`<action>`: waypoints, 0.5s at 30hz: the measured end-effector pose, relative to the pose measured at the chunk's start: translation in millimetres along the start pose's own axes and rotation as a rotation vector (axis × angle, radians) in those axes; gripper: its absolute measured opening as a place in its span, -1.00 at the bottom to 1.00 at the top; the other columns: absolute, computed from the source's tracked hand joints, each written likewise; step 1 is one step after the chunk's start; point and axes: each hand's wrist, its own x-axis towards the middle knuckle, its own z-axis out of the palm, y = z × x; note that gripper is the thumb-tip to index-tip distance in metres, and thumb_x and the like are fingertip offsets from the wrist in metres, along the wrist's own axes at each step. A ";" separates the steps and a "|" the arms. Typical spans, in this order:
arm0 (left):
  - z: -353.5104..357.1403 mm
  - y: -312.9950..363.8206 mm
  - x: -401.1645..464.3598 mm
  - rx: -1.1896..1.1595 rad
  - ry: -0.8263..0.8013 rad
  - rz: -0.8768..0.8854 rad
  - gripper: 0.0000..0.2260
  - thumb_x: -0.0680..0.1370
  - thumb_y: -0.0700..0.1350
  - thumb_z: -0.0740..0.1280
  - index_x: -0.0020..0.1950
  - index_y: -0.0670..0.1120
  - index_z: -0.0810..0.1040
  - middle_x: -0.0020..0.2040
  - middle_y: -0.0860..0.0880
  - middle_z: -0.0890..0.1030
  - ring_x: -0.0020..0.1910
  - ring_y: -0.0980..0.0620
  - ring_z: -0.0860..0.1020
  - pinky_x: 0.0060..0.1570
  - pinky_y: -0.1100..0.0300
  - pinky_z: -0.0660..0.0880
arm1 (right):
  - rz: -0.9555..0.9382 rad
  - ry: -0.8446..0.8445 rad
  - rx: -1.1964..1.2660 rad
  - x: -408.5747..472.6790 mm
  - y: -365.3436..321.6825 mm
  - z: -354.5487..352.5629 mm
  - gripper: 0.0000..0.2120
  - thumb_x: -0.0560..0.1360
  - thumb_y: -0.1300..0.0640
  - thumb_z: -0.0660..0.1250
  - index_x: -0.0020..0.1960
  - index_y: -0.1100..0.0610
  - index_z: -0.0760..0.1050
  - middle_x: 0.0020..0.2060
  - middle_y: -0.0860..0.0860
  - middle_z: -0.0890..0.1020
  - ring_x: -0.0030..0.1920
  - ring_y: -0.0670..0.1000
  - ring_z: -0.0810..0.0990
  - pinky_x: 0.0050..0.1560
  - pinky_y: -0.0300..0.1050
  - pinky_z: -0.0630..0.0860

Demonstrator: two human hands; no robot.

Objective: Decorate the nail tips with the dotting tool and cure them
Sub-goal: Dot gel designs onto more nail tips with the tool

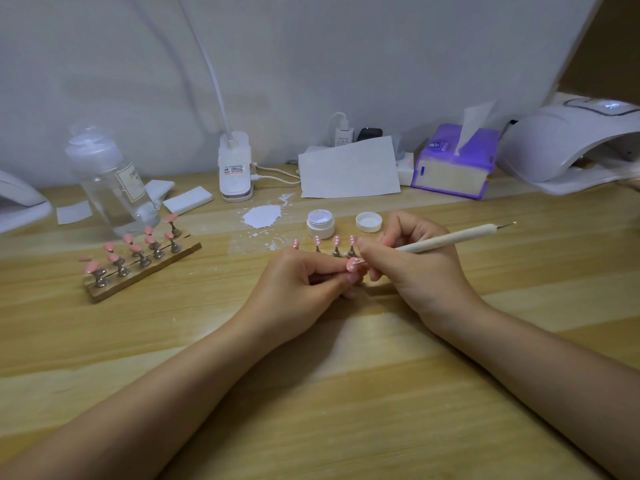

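While the left hand (304, 278) pinches a pink nail tip (352, 265) on its stand near the middle of the worktop (346, 393), the right hand (412, 261) grips the dotting tool (446, 241), its point touching that tip. Four dotted tips (336, 241) stand just behind; the curing lamp (568, 147) sits at the far right corner.

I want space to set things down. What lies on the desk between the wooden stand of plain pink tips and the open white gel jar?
In the head view, between the wooden stand and the gel jar lie only white smears on the desk.
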 end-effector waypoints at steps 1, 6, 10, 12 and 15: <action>0.0 -0.2 0.2 0.004 -0.001 -0.004 -0.78 0.49 -0.19 0.35 -0.23 0.14 0.62 -0.41 0.14 0.62 -0.34 0.35 0.51 -0.21 0.41 0.45 | -0.001 -0.004 -0.004 -0.1 0.1 0.2 -0.62 0.40 0.45 0.32 -0.45 0.19 0.24 -0.68 -0.03 0.43 -0.60 -0.17 0.48 -0.45 -0.38 0.40; -0.1 0.5 0.6 0.008 -0.002 0.001 -0.78 0.49 -0.20 0.35 -0.23 0.13 0.62 -0.41 0.14 0.62 -0.33 0.36 0.52 -0.21 0.45 0.44 | -0.011 0.005 -0.058 0.9 1.5 0.4 -0.61 0.40 0.42 0.35 -0.47 0.17 0.26 -0.64 -0.02 0.43 -0.56 -0.11 0.45 -0.40 -0.30 0.41; 0.1 1.6 0.4 0.002 -0.006 0.012 -0.78 0.49 -0.23 0.35 -0.23 0.09 0.63 -0.42 0.15 0.61 -0.34 0.37 0.53 -0.23 0.48 0.41 | -0.005 0.005 -0.064 0.9 1.8 -0.1 -0.62 0.39 0.41 0.35 -0.47 0.17 0.26 -0.64 0.01 0.44 -0.56 -0.09 0.48 -0.42 -0.29 0.42; 0.1 1.4 0.6 0.006 -0.004 0.011 -0.78 0.49 -0.23 0.35 -0.23 0.09 0.63 -0.41 0.14 0.62 -0.34 0.37 0.53 -0.23 0.48 0.42 | -0.002 0.000 -0.071 0.7 2.0 -0.5 -0.62 0.40 0.41 0.35 -0.46 0.17 0.26 -0.65 -0.03 0.45 -0.57 -0.12 0.47 -0.43 -0.29 0.41; -0.1 1.0 0.8 0.010 -0.005 0.011 -0.76 0.49 -0.24 0.34 -0.23 0.10 0.63 -0.41 0.14 0.62 -0.33 0.37 0.53 -0.21 0.45 0.44 | 0.004 -0.004 -0.075 0.9 2.1 -0.3 -0.62 0.40 0.42 0.35 -0.46 0.18 0.26 -0.66 -0.03 0.44 -0.58 -0.15 0.47 -0.45 -0.33 0.40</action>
